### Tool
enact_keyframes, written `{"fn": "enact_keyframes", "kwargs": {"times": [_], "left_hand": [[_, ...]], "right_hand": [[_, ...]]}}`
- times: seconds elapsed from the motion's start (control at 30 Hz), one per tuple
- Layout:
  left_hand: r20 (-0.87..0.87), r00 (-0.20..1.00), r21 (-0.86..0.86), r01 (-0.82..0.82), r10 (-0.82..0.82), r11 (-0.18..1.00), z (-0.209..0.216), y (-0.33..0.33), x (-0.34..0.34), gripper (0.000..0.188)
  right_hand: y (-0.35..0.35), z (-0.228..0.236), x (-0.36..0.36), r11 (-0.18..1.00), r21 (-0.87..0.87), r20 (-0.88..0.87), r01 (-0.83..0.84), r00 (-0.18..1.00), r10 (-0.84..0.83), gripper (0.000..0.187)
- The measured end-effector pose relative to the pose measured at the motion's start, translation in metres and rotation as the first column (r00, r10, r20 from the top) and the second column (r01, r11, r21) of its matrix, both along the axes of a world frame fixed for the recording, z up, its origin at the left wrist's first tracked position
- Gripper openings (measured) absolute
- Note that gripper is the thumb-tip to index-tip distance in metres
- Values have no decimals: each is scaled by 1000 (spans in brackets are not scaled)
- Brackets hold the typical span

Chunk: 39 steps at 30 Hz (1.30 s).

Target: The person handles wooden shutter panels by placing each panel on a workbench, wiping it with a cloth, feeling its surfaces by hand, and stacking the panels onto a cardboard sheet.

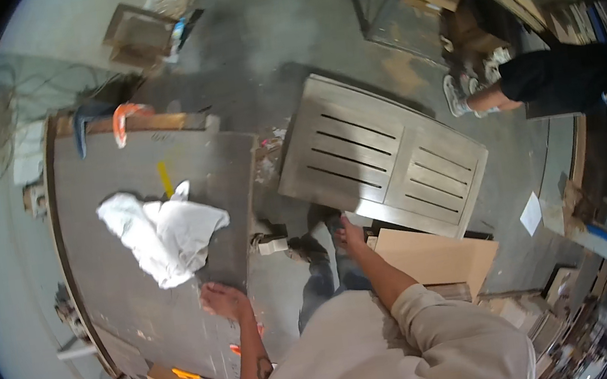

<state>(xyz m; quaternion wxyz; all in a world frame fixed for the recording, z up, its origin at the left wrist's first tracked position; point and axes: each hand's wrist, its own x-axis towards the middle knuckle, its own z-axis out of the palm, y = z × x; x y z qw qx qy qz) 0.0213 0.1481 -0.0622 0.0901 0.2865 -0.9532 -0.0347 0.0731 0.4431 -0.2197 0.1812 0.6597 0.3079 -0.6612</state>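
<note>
My left hand (224, 300) is at the grey tabletop (217, 170), just below a crumpled white cloth (167, 234). Its fingers are curled in, and whatever they may hold is hidden. My right hand (350, 232) is closed at the near edge of a pale cabinet-like panel (390, 151) with two groups of dark slots. A small pale sheet (358, 219) shows at its fingertips, seemingly pinched there. The panel lies tilted to the right of the table, its support hidden beneath it.
Brown cardboard (434, 253) lies close to my right forearm. An orange curved handle (127, 121) rests at the table's far edge. A yellow cutter (190, 375) is on a box at lower left. Another person's leg (494, 97) stands at right, near shelving. A white paper (531, 214) lies at right.
</note>
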Motion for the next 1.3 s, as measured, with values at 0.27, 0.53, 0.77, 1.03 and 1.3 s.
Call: {"fn": "enact_keyframes", "kwargs": {"times": [0.27, 0.53, 0.77, 1.03, 1.3], "left_hand": [[-50, 989, -78, 132, -136, 988, -14, -34, 10, 49], [126, 975, -140, 202, -185, 969, -12, -45, 17, 49], [137, 990, -135, -27, 45, 990, 2, -20, 3, 51], [35, 999, -65, -17, 19, 998, -10, -25, 7, 53], [-437, 879, 444, 395, -191, 804, -23, -90, 2, 33]], "right_hand": [[24, -94, -26, 789, 68, 32, 611, 789, -613, 58], [31, -64, -26, 860, 112, 121, 497, 852, -509, 62], [21, 9, 60, 751, -33, -292, 659, 712, -638, 55], [81, 140, 50, 424, 306, -731, 852, 496, -468, 33], [94, 262, 139, 567, 367, -827, 738, 537, -164, 25]]}}
